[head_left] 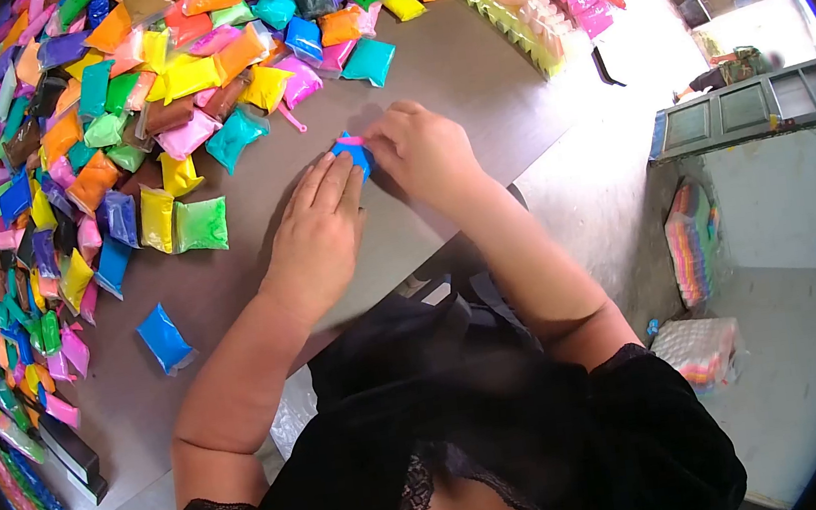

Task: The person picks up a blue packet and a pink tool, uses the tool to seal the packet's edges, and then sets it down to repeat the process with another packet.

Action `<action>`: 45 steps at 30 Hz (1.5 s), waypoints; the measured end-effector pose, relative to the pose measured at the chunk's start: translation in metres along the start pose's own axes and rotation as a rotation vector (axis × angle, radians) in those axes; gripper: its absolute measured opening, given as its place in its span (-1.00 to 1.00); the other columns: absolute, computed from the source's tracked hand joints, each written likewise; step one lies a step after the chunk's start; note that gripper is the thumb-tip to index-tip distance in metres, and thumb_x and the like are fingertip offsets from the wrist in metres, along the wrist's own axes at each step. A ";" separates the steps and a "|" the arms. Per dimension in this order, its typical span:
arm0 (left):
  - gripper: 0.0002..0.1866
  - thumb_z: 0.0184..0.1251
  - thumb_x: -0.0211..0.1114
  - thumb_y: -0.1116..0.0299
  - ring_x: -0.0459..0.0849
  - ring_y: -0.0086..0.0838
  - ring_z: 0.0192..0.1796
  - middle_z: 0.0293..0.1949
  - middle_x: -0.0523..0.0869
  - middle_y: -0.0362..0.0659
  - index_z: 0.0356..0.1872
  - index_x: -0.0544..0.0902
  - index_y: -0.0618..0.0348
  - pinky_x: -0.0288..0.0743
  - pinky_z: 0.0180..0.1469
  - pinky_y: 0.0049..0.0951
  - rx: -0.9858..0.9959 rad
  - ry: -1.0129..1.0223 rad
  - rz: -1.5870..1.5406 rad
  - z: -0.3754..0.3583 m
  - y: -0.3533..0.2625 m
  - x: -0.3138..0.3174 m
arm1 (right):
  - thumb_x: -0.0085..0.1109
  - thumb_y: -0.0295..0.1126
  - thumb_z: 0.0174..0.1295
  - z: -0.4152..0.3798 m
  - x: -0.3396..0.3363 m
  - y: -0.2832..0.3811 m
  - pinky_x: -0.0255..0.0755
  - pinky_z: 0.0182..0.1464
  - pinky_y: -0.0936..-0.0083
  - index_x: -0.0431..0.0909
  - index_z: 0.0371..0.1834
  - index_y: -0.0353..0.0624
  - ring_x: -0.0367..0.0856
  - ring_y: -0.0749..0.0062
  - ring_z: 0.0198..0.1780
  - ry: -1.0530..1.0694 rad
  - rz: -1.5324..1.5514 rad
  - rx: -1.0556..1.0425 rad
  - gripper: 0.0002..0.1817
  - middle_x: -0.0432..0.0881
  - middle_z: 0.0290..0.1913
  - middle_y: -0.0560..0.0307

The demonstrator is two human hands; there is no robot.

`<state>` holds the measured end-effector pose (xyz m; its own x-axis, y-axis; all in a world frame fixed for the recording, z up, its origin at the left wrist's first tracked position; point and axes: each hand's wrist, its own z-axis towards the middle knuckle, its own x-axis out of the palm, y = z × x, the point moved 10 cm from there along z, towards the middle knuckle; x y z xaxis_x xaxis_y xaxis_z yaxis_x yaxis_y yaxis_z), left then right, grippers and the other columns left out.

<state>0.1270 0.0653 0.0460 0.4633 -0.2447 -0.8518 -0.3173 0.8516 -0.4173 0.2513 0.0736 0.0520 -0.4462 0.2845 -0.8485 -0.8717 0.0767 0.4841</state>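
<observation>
A blue packet [357, 159] lies on the brown table. My left hand [318, 230] rests over its left part, with the fingers stretched out and pressing on it. My right hand [419, 148] is closed at the packet's upper right, in a pinch on a small pink tool [349, 142] that lies across the blue packet. Part of the blue packet is hidden under my left fingers. Another blue packet [166, 338] lies alone on the table, left of my left forearm.
A large heap of coloured packets [190, 77] covers the table's left and far side. Rows of pink, peach and yellow packs [510, 2] stand at the far right edge. A black holder [74, 456] sits at the lower left. Stacked goods [694, 248] are on the floor at right.
</observation>
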 end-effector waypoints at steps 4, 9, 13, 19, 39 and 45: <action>-0.54 0.25 0.28 0.45 0.36 -0.07 0.38 0.26 0.48 0.06 0.17 0.52 0.41 0.27 0.41 -0.16 -0.003 0.002 0.012 0.001 0.002 0.000 | 0.25 -0.31 0.17 0.008 -0.009 -0.001 0.55 -0.20 0.22 0.68 -0.28 -0.05 0.66 0.09 -0.23 -0.033 -0.063 -0.033 -0.87 0.63 -0.26 0.09; -0.53 0.23 0.28 0.45 0.36 -0.04 0.38 0.27 0.46 0.07 0.18 0.51 0.39 0.25 0.41 -0.11 0.023 -0.016 0.080 0.000 -0.003 -0.002 | 0.19 -0.26 0.20 0.010 -0.002 0.003 0.56 -0.21 0.20 0.69 -0.27 -0.01 0.66 0.08 -0.24 -0.003 -0.122 -0.110 -0.85 0.63 -0.26 0.07; -0.49 0.23 0.29 0.44 0.35 -0.02 0.38 0.30 0.43 0.07 0.21 0.49 0.38 0.22 0.41 -0.07 -0.051 -0.028 -0.016 -0.001 0.003 -0.003 | 0.23 -0.33 0.18 0.006 -0.018 -0.024 0.54 -0.17 0.22 0.68 -0.26 -0.08 0.65 0.03 -0.21 -0.094 0.076 0.029 -0.86 0.65 -0.24 0.02; -0.45 0.25 0.31 0.39 0.29 -0.04 0.43 0.38 0.34 0.04 0.26 0.45 0.38 0.21 0.43 -0.12 0.034 -0.061 0.069 -0.001 -0.005 -0.005 | 0.27 -0.40 0.17 -0.019 -0.018 -0.038 0.52 -0.14 0.27 0.66 -0.21 -0.13 0.64 0.04 -0.22 -0.159 0.184 0.097 -0.85 0.64 -0.22 -0.01; -0.52 0.23 0.33 0.38 0.29 -0.08 0.44 0.33 0.40 0.04 0.17 0.52 0.33 0.19 0.46 -0.16 0.046 0.019 -0.001 0.000 -0.002 0.008 | 0.26 -0.31 0.19 0.002 -0.012 -0.034 0.54 -0.17 0.21 0.65 -0.09 -0.08 0.64 0.06 -0.20 -0.127 0.158 0.086 -0.76 0.64 -0.20 0.06; -0.56 0.20 0.36 0.37 0.32 -0.06 0.42 0.27 0.46 0.02 0.12 0.56 0.24 0.20 0.43 -0.04 0.030 -0.036 0.059 0.000 -0.002 -0.005 | 0.31 -0.26 0.14 -0.005 0.003 -0.013 0.50 -0.17 0.22 0.68 -0.22 -0.12 0.62 0.04 -0.21 0.105 0.084 0.017 -0.78 0.64 -0.27 0.03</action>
<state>0.1254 0.0651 0.0514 0.4743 -0.1769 -0.8624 -0.3208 0.8775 -0.3564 0.2604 0.0689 0.0423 -0.5372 0.1891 -0.8220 -0.8271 0.0728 0.5573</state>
